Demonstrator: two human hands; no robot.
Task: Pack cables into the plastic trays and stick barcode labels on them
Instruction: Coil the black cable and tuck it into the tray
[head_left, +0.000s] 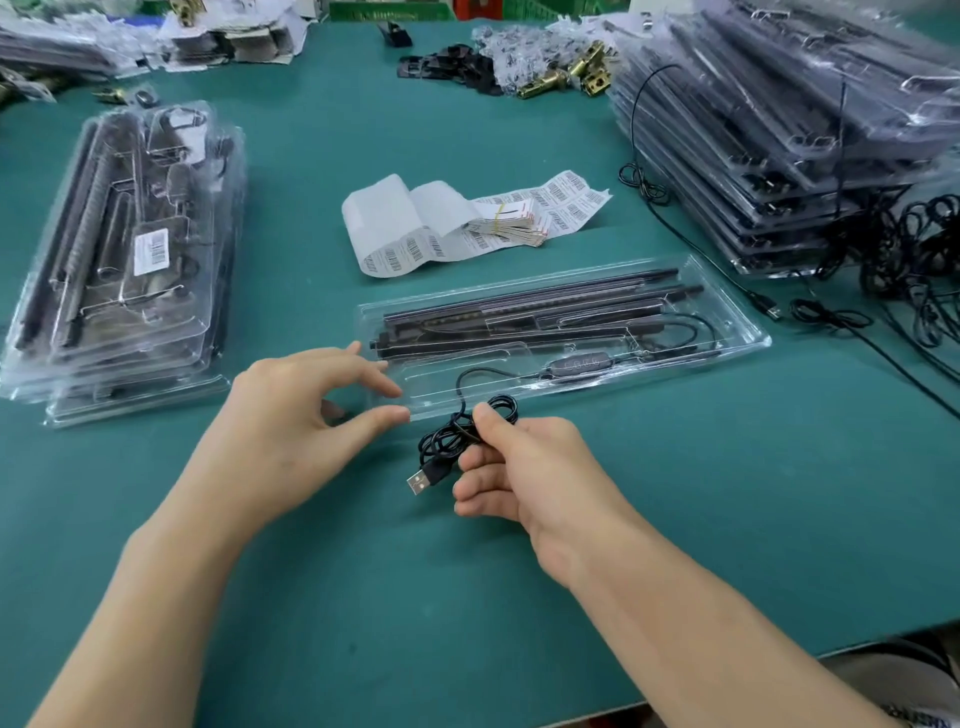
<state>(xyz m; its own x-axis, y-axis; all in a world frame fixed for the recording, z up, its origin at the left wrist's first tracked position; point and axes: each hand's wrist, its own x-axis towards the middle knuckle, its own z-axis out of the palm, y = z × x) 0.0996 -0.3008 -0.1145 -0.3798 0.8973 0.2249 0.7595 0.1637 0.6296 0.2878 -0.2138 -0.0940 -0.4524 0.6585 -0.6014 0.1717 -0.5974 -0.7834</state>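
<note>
Beside the tray, right hand pinches coiled cable.

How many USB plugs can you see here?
2. One USB plug sticks out of the coil the right hand pinches; the other plug lies on the mat right of the open tray. The tangle at far right may hide more.
</note>
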